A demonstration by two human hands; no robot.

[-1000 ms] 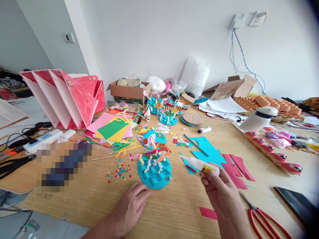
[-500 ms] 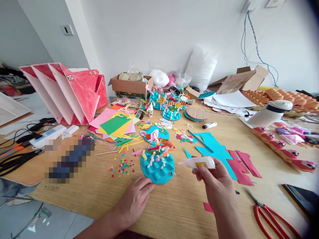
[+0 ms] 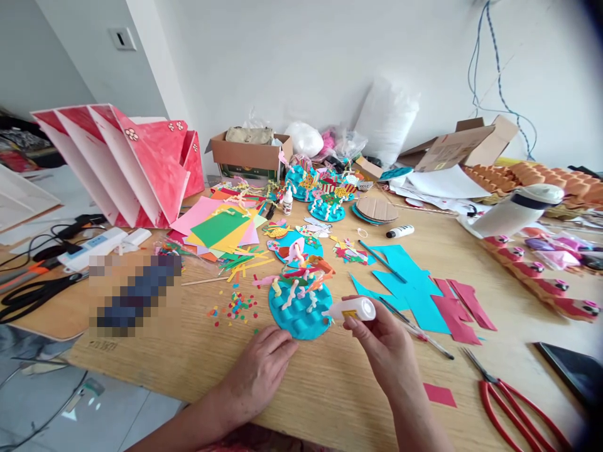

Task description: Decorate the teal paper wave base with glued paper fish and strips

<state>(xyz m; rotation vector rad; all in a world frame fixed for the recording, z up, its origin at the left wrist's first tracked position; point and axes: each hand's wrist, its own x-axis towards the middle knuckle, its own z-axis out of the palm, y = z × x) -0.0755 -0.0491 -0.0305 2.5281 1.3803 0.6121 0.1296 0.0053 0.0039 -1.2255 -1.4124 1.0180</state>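
A round blue craft disc [image 3: 299,317] with a bumpy surface lies on the table, carrying twisted paper stalks and paper fish [image 3: 311,276]. My left hand [image 3: 264,370] rests at its lower edge, fingers together and fingertips against the rim; the thumb is hidden. My right hand [image 3: 384,345] is closed around a small white glue bottle [image 3: 360,309] with a yellow label. The bottle is held nearly level, its nozzle pointing left at the disc's right edge. Several confetti pieces [image 3: 241,306] are scattered left of the disc.
Blue paper [image 3: 414,289], red paper strips [image 3: 455,314], a pen [image 3: 419,331], red-handled pliers [image 3: 506,402] and a phone [image 3: 565,370] lie to the right. Coloured sheets [image 3: 221,227] are stacked at left. Finished blue discs [image 3: 326,211] and a cardboard box [image 3: 249,150] stand behind.
My right hand has moved left with the glue bottle, bringing the nozzle to the disc's right edge. The pen behind it now shows. My left hand stays at the disc.
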